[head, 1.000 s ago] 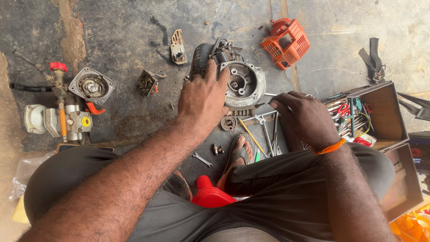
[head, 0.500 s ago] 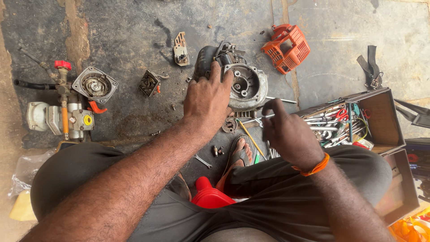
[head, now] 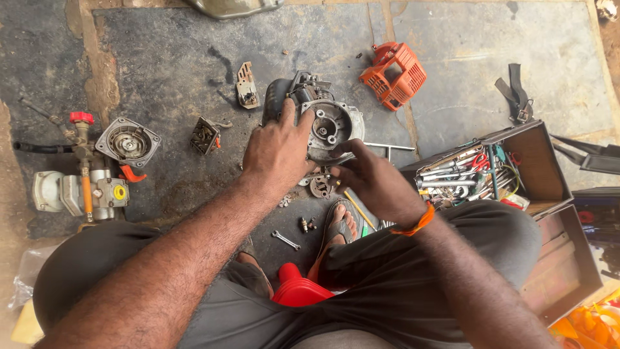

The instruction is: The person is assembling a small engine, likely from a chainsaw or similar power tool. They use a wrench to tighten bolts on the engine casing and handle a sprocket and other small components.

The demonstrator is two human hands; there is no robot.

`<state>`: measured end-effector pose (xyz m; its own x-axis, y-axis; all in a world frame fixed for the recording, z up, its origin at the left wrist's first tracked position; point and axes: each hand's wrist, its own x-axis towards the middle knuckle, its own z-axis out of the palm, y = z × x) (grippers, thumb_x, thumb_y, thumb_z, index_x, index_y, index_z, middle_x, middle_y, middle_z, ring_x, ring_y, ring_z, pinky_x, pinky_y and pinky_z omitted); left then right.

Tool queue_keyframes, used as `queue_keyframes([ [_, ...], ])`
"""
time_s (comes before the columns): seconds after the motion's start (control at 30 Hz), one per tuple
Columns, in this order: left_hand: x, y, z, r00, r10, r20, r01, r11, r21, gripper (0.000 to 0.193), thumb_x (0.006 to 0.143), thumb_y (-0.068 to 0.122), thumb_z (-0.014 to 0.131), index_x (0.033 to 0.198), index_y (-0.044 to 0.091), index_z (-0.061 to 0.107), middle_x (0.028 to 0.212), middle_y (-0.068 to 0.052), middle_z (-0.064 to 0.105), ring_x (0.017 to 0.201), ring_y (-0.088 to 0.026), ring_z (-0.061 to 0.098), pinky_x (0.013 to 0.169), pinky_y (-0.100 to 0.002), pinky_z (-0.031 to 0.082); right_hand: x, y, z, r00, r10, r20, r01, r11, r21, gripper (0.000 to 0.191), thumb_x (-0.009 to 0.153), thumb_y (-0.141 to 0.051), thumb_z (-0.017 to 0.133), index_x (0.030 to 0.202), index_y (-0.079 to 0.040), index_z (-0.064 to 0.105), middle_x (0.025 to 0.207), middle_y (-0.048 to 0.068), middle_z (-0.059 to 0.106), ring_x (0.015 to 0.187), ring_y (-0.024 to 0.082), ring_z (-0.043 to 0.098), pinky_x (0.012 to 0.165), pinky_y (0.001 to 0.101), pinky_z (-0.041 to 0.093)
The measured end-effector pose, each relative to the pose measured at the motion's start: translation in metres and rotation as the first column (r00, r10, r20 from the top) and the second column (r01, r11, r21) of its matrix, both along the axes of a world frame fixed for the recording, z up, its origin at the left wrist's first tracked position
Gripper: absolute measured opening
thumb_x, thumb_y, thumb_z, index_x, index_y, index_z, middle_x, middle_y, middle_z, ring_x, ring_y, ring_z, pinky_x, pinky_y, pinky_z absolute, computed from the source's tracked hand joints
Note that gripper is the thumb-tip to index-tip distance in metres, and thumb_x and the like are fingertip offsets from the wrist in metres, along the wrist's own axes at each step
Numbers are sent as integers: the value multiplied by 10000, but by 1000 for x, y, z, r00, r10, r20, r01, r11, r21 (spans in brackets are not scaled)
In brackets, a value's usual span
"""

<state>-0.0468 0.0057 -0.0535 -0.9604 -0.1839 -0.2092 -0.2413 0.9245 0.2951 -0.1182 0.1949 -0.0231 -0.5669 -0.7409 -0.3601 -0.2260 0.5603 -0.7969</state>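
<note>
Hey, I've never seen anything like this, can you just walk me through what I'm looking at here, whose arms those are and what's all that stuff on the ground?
The picture comes from a camera worn on a person's head, looking down, so the two arms are that person's own. They sit on a stone floor with sandalled feet out in front. The left hand rests on top of a small engine block, a grey metal casing with a round opening. The right hand, with an orange band at the wrist, touches its lower edge; whether it holds a tool I cannot tell. Around them lie an orange plastic cover, a round metal housing, a pump with a red valve knob, a small spanner, a red funnel and an open toolbox full of hand tools.
</note>
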Motion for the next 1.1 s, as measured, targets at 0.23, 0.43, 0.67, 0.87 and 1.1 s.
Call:
queue_keyframes([
  [0.23,1,3,0,998,15,63,-13,1000,-21,1027,766,489,896,1501,35,341,1554,-333,280,937,-402,725,683,-414,669,-22,18,-23,936,-145,321,193,973,-125,291,975,-229,688,1095,35,659,922,82,755,851,129,738,787,295,622],
  [0.43,2,1,1,997,14,75,-14,1000,-3,996,797,488,879,1508,44,341,1569,-345,266,927,-395,734,693,-416,666,-21,15,-35,914,-186,361,243,962,-120,245,935,-158,737,1051,40,651,898,98,752,824,148,745,762,303,635],
  [0.67,2,0,-2,1000,-11,-11,10,998,-56,1041,738,541,891,1493,56,363,1525,-333,320,1003,-403,711,722,-437,653,-25,20,-27,912,-18,410,95,981,-170,173,942,-85,716,1048,23,633,934,108,743,866,171,759,817,319,645],
  [0.87,3,-2,4,998,-32,58,33,999,-27,1024,781,544,864,1517,54,348,1548,-330,289,988,-412,711,700,-426,660,-43,36,-5,992,-127,-8,127,989,78,429,1031,-91,646,1407,-80,439,956,166,763,849,213,719,760,342,590],
  [1.1,1,1,5,997,-41,70,44,998,-39,1041,790,542,850,1522,18,327,1538,-369,266,1047,-414,690,762,-422,651,-48,38,-5,972,1,-236,11,999,51,186,982,-164,682,1110,-32,712,1018,67,777,968,161,725,851,333,566],
])
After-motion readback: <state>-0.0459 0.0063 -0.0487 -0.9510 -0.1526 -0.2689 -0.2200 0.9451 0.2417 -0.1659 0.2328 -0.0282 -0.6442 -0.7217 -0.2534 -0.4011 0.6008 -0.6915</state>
